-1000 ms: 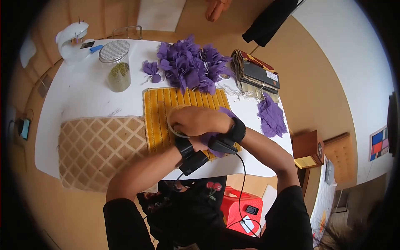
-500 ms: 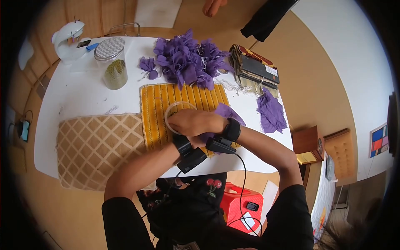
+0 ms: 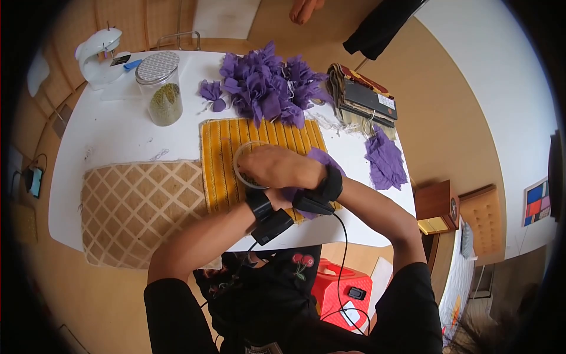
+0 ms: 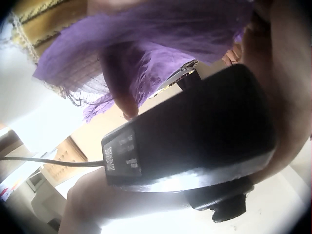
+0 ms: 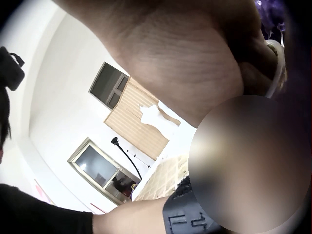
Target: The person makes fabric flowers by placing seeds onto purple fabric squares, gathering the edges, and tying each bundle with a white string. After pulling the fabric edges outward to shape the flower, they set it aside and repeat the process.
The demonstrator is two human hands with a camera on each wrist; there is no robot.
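Both hands meet over a yellow ribbed mat (image 3: 224, 147) on the white table (image 3: 118, 135). My right hand (image 3: 277, 166) lies on top, fingers curled over the rim of a clear plastic cup (image 3: 243, 174) with something dark inside. In the right wrist view the cup rim (image 5: 279, 63) shows beside the palm (image 5: 185, 58). My left hand (image 3: 276, 199) is mostly hidden beneath the right. A purple cloth (image 3: 319, 157) spreads from under the hands. In the left wrist view that purple cloth (image 4: 146, 39) drapes over a left finger (image 4: 119, 92) that holds it.
A pile of purple cloth bundles (image 3: 265, 82) lies behind the mat, with a lidded jar of green grains (image 3: 160, 88) and a small white sewing machine (image 3: 100, 56) at the left. A diamond-patterned mat (image 3: 141, 206), stacked fabric samples (image 3: 365, 100) and loose purple cloths (image 3: 386, 159) flank the hands.
The right hand has moved further over the cup's mouth, hiding more of its rim. Both hands have stayed over the yellow mat.
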